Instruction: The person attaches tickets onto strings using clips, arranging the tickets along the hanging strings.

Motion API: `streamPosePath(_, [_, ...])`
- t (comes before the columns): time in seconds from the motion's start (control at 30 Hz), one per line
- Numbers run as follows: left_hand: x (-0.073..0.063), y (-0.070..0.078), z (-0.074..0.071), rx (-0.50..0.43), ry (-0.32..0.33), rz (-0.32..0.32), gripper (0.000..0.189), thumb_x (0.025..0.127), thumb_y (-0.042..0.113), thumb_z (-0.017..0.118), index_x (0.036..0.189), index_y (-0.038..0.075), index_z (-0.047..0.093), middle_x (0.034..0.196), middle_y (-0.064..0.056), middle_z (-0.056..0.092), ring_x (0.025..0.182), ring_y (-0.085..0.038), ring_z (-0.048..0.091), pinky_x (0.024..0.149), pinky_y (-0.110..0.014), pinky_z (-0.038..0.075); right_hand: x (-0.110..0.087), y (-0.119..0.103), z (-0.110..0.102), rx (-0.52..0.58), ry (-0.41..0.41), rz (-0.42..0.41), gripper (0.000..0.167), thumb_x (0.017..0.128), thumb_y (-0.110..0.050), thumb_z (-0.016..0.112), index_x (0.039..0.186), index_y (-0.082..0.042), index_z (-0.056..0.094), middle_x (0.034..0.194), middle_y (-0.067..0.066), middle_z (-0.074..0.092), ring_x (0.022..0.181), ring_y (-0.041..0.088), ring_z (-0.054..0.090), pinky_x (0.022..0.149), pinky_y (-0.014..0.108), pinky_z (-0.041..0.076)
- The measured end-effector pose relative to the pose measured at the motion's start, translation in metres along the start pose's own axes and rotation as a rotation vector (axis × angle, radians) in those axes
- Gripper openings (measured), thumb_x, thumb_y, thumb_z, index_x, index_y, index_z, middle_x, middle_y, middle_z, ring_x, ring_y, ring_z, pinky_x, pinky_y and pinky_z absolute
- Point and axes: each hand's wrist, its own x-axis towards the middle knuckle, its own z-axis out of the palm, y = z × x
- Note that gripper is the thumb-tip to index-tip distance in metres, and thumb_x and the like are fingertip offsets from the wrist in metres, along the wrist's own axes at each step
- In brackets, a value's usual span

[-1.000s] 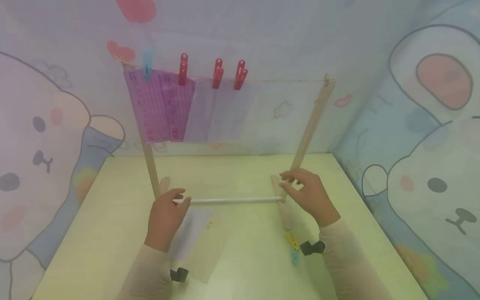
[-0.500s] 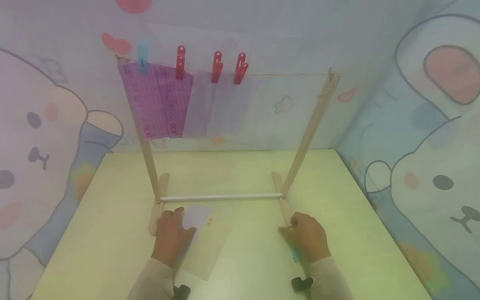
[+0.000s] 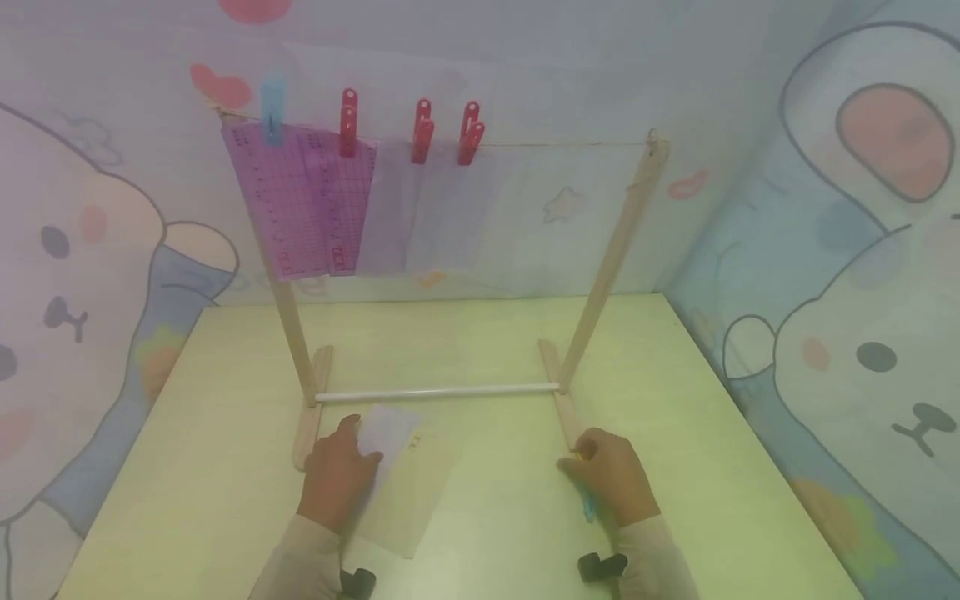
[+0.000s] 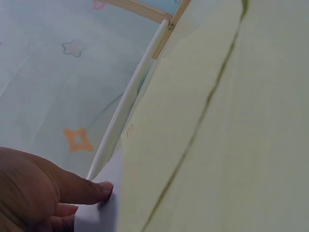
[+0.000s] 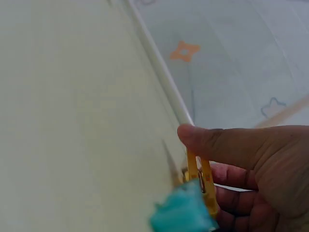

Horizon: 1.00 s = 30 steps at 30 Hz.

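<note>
In the head view my left hand [image 3: 337, 475] is at the left edge of a pale lavender sheet of paper [image 3: 386, 425]. The left wrist view has its thumb on top of the lavender paper [image 4: 99, 217] and fingers curled at its edge, pinching it. A pale yellow sheet [image 3: 408, 500] overlaps that paper. My right hand [image 3: 615, 475] pinches a yellow clothespin [image 5: 206, 188] between thumb and fingers. Close against it in the right wrist view is a blurred blue clothespin [image 5: 183, 210], whose end [image 3: 588, 507] shows below the hand in the head view.
A wooden frame with a right post [image 3: 615, 267], white crossbar [image 3: 435, 392] and string [image 3: 555, 145] stands behind the hands. Purple sheets [image 3: 300, 200] and paler sheets [image 3: 450, 217] hang from the string by a blue clothespin [image 3: 273, 112] and several red clothespins [image 3: 348, 125].
Both hands have come down from the ends of the crossbar toward the front. The left now holds the lavender paper, and the right has taken hold of the yellow clothespin.
</note>
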Motion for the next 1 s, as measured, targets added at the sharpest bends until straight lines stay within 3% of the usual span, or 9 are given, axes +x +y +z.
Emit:
streamPosePath(0.13, [-0.002, -0.001, -0.001, -0.025, 0.04, 0.018, 0.043, 0.093, 0.016, 0.067, 0.131, -0.005, 0.062, 0.114, -0.026, 0.072, 0.106, -0.045, 0.069, 0.09, -0.064, 0.047, 0.004, 0.016, -0.011, 0.137, -0.055, 0.077, 0.027, 0.088, -0.035, 0.082, 0.107, -0.016, 0.078, 0.101, -0.002, 0.076, 0.1, 0.022, 0.068, 0.094, 0.05, 0.054])
streamPosePath(0.27, [-0.004, -0.001, -0.003, -0.068, 0.072, 0.038, 0.026, 0.099, 0.016, 0.061, 0.114, -0.003, 0.071, 0.104, -0.019, 0.075, 0.095, -0.037, 0.07, 0.084, -0.057, 0.053, 0.007, 0.031, -0.023, 0.188, -0.086, 0.076, 0.029, 0.092, -0.04, 0.077, 0.112, -0.019, 0.08, 0.111, -0.001, 0.077, 0.116, 0.027, 0.066, 0.106, 0.054, 0.046])
streamPosePath(0.47, [0.002, -0.006, -0.007, -0.114, 0.183, 0.039, 0.02, 0.102, 0.02, 0.062, 0.104, 0.005, 0.076, 0.096, -0.013, 0.077, 0.084, -0.03, 0.071, 0.075, -0.051, 0.056, 0.012, 0.035, -0.03, 0.246, -0.118, 0.063, 0.033, 0.095, -0.035, 0.075, 0.117, -0.011, 0.078, 0.116, 0.004, 0.076, 0.098, 0.021, 0.068, 0.086, 0.04, 0.056])
streamPosePath(0.57, [0.006, -0.008, -0.013, -0.143, 0.276, 0.099, 0.015, 0.1, 0.017, 0.067, 0.104, 0.005, 0.077, 0.093, -0.012, 0.076, 0.081, -0.028, 0.07, 0.071, -0.049, 0.055, 0.011, 0.03, -0.032, 0.281, -0.113, 0.056, 0.034, 0.096, -0.032, 0.075, 0.12, -0.007, 0.076, 0.114, 0.006, 0.076, 0.092, 0.018, 0.068, 0.08, 0.034, 0.056])
streamPosePath(0.67, [0.009, -0.005, -0.021, -0.19, 0.383, 0.173, 0.012, 0.098, 0.013, 0.072, 0.102, 0.004, 0.077, 0.091, -0.011, 0.076, 0.081, -0.028, 0.069, 0.073, -0.046, 0.054, 0.009, 0.022, -0.035, 0.328, -0.092, 0.013, 0.037, 0.096, -0.03, 0.075, 0.123, -0.005, 0.074, 0.117, 0.008, 0.075, 0.097, 0.017, 0.069, 0.085, 0.033, 0.056])
streamPosePath(0.73, [0.008, 0.004, -0.029, -0.244, 0.427, 0.195, 0.013, 0.098, 0.015, 0.073, 0.103, 0.004, 0.077, 0.091, -0.009, 0.077, 0.083, -0.026, 0.069, 0.075, -0.041, 0.054, 0.008, 0.015, -0.039, 0.379, -0.077, -0.037, 0.038, 0.096, -0.028, 0.075, 0.125, -0.004, 0.072, 0.119, 0.01, 0.074, 0.1, 0.017, 0.07, 0.088, 0.032, 0.056])
streamPosePath(0.8, [0.006, 0.019, -0.037, -0.296, 0.43, 0.197, 0.014, 0.099, 0.017, 0.072, 0.104, 0.005, 0.077, 0.094, -0.008, 0.077, 0.083, -0.023, 0.069, 0.075, -0.033, 0.053, 0.007, 0.003, -0.045, 0.429, -0.05, -0.094, 0.037, 0.095, -0.025, 0.077, 0.124, -0.003, 0.072, 0.12, 0.01, 0.074, 0.103, 0.014, 0.07, 0.091, 0.029, 0.055])
streamPosePath(0.9, [0.004, 0.049, -0.053, -0.393, 0.385, 0.197, 0.016, 0.101, 0.019, 0.07, 0.106, 0.006, 0.077, 0.099, -0.007, 0.078, 0.084, -0.021, 0.066, 0.072, -0.024, 0.052, 0.008, -0.024, -0.064, 0.499, -0.004, -0.215, 0.034, 0.094, -0.017, 0.078, 0.122, 0.001, 0.072, 0.117, 0.011, 0.075, 0.103, 0.013, 0.071, 0.09, 0.027, 0.056])
streamPosePath(1.0, [0.01, 0.08, -0.069, -0.464, 0.347, 0.219, 0.018, 0.102, 0.021, 0.069, 0.107, 0.006, 0.077, 0.101, -0.007, 0.078, 0.084, -0.019, 0.065, 0.071, -0.024, 0.052, 0.012, -0.062, -0.09, 0.531, 0.043, -0.355, 0.03, 0.092, -0.008, 0.078, 0.119, 0.004, 0.072, 0.109, 0.008, 0.076, 0.098, 0.014, 0.072, 0.088, 0.027, 0.057])
